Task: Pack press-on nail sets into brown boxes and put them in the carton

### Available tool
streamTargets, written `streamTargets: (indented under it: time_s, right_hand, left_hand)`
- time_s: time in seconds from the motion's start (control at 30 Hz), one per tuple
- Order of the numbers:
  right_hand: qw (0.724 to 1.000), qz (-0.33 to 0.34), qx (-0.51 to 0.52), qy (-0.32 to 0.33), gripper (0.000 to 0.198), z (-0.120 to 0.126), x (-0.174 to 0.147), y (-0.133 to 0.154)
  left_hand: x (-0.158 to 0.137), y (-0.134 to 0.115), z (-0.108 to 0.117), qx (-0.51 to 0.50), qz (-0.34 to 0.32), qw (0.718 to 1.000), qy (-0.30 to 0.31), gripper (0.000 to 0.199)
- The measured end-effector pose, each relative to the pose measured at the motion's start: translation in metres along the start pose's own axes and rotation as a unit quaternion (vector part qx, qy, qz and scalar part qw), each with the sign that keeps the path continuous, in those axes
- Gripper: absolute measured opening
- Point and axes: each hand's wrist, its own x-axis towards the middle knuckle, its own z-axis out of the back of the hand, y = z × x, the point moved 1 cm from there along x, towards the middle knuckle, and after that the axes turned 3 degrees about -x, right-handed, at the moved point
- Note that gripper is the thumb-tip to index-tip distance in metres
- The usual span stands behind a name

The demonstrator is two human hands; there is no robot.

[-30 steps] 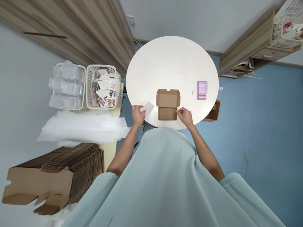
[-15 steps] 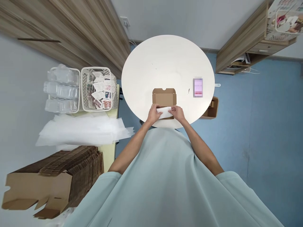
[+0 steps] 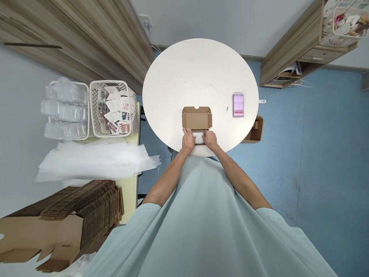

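Note:
A small brown cardboard box (image 3: 197,120) lies with its lid folded back, near the front edge of the round white table (image 3: 201,77). In its lower part sits a flat white wrapped packet (image 3: 198,137). My left hand (image 3: 188,141) grips the packet's left end, fingers curled at the side of the box. At the other end, my right hand (image 3: 210,139) has its bent fingers closed on the packet. Both hands partly hide the box's sides, and what is inside the white wrap cannot be seen.
A phone (image 3: 238,105) lies on the table's right side. To the left are a basket of small packs (image 3: 111,109), a basket of clear plastic trays (image 3: 67,109), white foam sheets (image 3: 95,161) and stacked flat cartons (image 3: 83,215). An open carton (image 3: 255,130) stands right of the table.
The white packet has gone from being held tilted over the box to lying lower inside it. Both hands have come down with it and their fingers are more curled. The view has shifted slightly.

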Motion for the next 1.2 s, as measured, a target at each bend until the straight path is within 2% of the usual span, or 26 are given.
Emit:
streamTargets:
  time_s: [0.13, 0.2, 0.27, 0.37, 0.43, 0.5, 0.6, 0.77, 0.93, 1.1, 1.2]
  right_hand:
    - [1.0, 0.008, -0.022, 0.008, 0.013, 0.002, -0.003, 0.004]
    - [1.0, 0.014, -0.002, -0.015, 0.013, 0.01, -0.005, 0.0]
    - [0.997, 0.014, 0.042, -0.068, 0.023, 0.022, -0.005, -0.008]
    - [0.978, 0.004, 0.121, -0.167, 0.03, 0.04, 0.002, -0.025]
    - [0.967, -0.008, 0.168, -0.19, 0.036, 0.047, 0.012, -0.034]
    - [0.961, -0.025, 0.218, -0.17, 0.045, 0.049, 0.023, -0.038]
    - [0.95, -0.041, 0.283, -0.126, 0.054, 0.047, 0.035, -0.035]
    - [0.941, -0.033, 0.317, -0.111, 0.061, 0.048, 0.036, -0.027]
    - [0.939, -0.005, 0.323, -0.118, 0.07, 0.052, 0.034, -0.025]
    - [0.932, 0.072, 0.331, -0.133, 0.079, 0.053, 0.032, -0.027]
    - [0.931, 0.11, 0.317, -0.141, 0.081, 0.048, 0.023, -0.032]
  left_hand:
    - [-0.003, -0.004, 0.002, 0.047, -0.007, 0.999, 0.023, 0.036]
    - [-0.005, -0.002, 0.009, 0.048, -0.016, 0.999, 0.012, 0.035]
    - [-0.003, 0.003, 0.019, 0.012, -0.025, 0.999, -0.029, 0.033]
    - [0.012, 0.015, 0.038, -0.093, -0.029, 0.988, -0.121, 0.037]
    - [0.028, 0.022, 0.049, -0.17, -0.019, 0.973, -0.155, 0.046]
    - [0.044, 0.027, 0.056, -0.243, 0.016, 0.959, -0.144, 0.057]
    - [0.057, 0.028, 0.062, -0.32, 0.046, 0.942, -0.093, 0.069]
    - [0.05, 0.027, 0.068, -0.34, 0.044, 0.938, -0.052, 0.076]
    - [0.041, 0.024, 0.072, -0.357, 0.002, 0.934, -0.024, 0.08]
    - [0.04, 0.025, 0.068, -0.397, -0.062, 0.915, -0.027, 0.098]
    - [0.035, 0.032, 0.06, -0.408, -0.078, 0.909, -0.034, 0.1]
